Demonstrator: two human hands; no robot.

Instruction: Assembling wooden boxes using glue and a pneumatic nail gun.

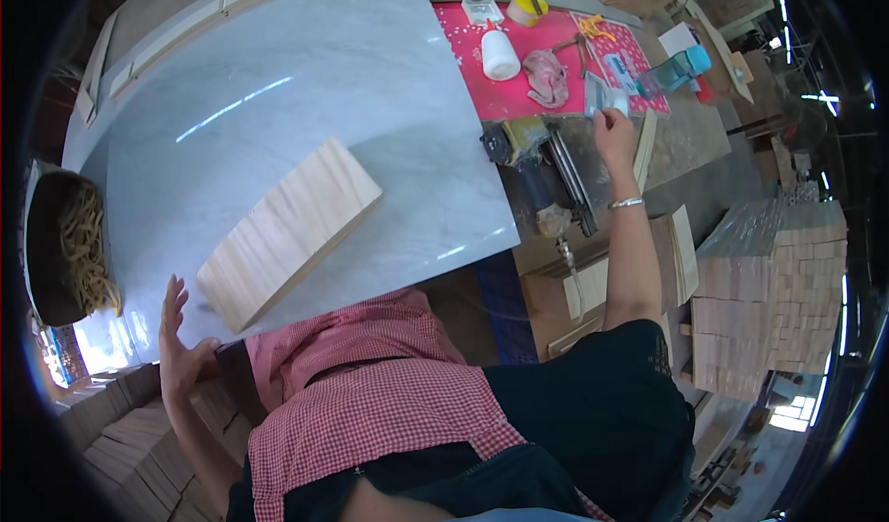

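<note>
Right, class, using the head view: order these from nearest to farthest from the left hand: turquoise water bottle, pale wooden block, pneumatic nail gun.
From the left hand:
1. Pale wooden block, just to its right, on the marbled tabletop.
2. Pneumatic nail gun, farther right, past the tabletop's edge.
3. Turquoise water bottle, at the upper right.

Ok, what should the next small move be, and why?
I'd probably firm up the right hand's grip on the small pale item before lifting: the hand is right at its near edge, but whether it has closed on it is unclear. The left hand is open beside the near end of the wooden block, so that side seems able to wait.
</note>
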